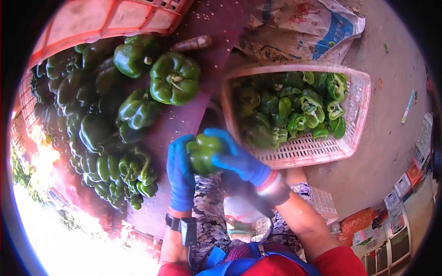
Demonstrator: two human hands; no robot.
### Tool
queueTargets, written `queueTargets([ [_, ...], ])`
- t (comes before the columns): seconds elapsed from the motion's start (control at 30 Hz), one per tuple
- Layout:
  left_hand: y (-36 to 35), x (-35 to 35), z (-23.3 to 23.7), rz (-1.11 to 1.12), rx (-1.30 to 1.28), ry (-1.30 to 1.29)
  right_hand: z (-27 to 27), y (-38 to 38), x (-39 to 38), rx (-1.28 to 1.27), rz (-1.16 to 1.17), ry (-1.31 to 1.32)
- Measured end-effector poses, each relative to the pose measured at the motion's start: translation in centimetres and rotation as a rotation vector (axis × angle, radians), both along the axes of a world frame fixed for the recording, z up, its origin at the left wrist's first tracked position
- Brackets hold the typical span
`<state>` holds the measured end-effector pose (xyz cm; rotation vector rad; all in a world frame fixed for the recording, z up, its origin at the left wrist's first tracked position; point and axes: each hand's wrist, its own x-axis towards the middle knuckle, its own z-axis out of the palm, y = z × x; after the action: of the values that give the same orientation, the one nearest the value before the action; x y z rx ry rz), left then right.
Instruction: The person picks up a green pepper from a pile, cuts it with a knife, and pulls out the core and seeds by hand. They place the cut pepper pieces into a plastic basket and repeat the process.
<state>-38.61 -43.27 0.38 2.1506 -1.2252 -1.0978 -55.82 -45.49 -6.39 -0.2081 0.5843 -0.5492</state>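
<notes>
Crate point(361, 106) at right, pale and slotted, holds cut peppers point(313, 103), too overlapped for me to count. On the bench point(209, 87) I see heaped whole peppers point(96, 129), also beyond counting, near 1 reddish crate point(124, 18). In blue gloves, my left hand point(179, 158) and right hand point(244, 163), 2 in all, close around 1 green pepper point(201, 154) above the lap.

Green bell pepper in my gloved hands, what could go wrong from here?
The green bell pepper looks glossy, so it might slip from between your left hand and right hand and drop towards your lap. Also, the heaped bell peppers lie loosely piled on the table, so a knock could send some rolling.
</notes>
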Motion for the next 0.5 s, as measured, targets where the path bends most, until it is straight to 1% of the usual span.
queueTargets([
  [0.03,-0.3,0.1,0.2,-0.121,0.032,-0.031,1.3,-1.4,-1.7,0.063,0.012,-0.014],
  [0.1,-0.6,-0.9,-0.6,-0.345,0.102,-0.031,1.9,-1.9,-4.7,-0.215,0.071,0.153],
  [0.13,-2.1,-3.4,0.6,0.275,0.397,0.653,1.6,-1.8,-6.1,-0.356,0.105,0.235],
  [0.17,-1.6,-4.7,-0.2,0.357,0.458,0.831,0.4,-1.6,-7.4,-0.725,0.11,0.346],
  [0.2,-1.1,-5.5,-1.2,0.433,0.514,1.008,0.5,-1.2,-8.8,-0.64,0.125,0.377],
  [0.23,-0.4,-6.0,-2.1,0.351,0.535,1.056,1.1,-0.7,-10.2,-0.559,0.134,0.409],
  [0.27,0.1,-6.8,-2.7,0.323,0.559,1.096,1.4,0.0,-11.4,-0.478,0.138,0.44],
  [0.33,0.6,-9.0,-3.4,0.42,0.595,1.159,1.2,1.9,-13.3,-0.368,0.137,0.488],
  [0.37,0.8,-9.7,-3.9,0.39,0.586,1.127,1.1,2.8,-13.9,-0.296,0.147,0.495],
  [0.4,1.1,-10.3,-4.4,0.285,0.589,1.014,0.8,3.6,-14.2,-0.225,0.152,0.501],
  [0.43,1.3,-10.9,-4.9,0.201,0.584,0.94,0.2,4.3,-14.5,-0.278,0.139,0.532],
  [0.5,2.7,-11.6,-6.6,-0.002,0.52,0.768,-1.1,6.0,-15.2,-0.253,0.122,0.549],
])
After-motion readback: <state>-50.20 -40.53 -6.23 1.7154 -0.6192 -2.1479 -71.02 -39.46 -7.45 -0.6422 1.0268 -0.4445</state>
